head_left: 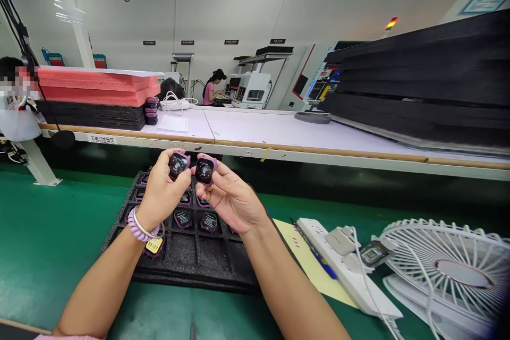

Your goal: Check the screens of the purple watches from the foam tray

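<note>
My left hand point(164, 187) is closed on a purple-cased smartwatch point(178, 164) with a lit dark screen. Beside it, my right hand point(231, 194) pinches a second purple smartwatch point(204, 170), its screen facing me too. Both watches are held side by side above a black foam tray point(181, 253) with square compartments. Several more watches lie in the tray, among them one with dark screen text point(183, 218) and one with a yellow screen point(153, 246) near my left wrist. My forearms and hands hide part of the tray.
A white power strip point(330, 255) and a white fan point(450, 271) stand at the right on the green table. Above the far side runs a shelf point(247, 127) with pink foam sheets point(99, 85) and a black foam stack point(430, 79). A person point(213, 89) sits in the background.
</note>
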{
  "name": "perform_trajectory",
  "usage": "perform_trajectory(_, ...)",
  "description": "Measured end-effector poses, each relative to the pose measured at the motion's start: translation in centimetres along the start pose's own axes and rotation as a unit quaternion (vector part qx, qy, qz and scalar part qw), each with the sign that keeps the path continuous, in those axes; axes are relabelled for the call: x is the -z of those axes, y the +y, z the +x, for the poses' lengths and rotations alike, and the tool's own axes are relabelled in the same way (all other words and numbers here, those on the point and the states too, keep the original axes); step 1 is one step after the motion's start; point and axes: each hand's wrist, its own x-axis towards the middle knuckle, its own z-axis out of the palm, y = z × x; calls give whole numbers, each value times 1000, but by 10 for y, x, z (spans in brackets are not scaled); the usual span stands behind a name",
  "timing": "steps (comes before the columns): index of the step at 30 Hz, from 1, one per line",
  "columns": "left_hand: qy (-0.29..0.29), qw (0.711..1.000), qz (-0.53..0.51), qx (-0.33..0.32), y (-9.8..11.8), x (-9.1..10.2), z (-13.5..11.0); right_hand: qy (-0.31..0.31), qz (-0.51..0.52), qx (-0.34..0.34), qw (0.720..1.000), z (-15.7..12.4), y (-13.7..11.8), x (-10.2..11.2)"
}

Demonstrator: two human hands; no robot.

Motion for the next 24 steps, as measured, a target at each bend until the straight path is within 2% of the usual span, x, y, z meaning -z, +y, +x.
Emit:
perform_trajectory(16, -27, 994, -90, 59, -1, -2, -1, -9, -6, 2, 1000, 0, 0, -2)
perform_trajectory(24, -20, 998, -55, 33, 1, 0, -1, 1, 27, 14, 1000, -1, -2, -3)
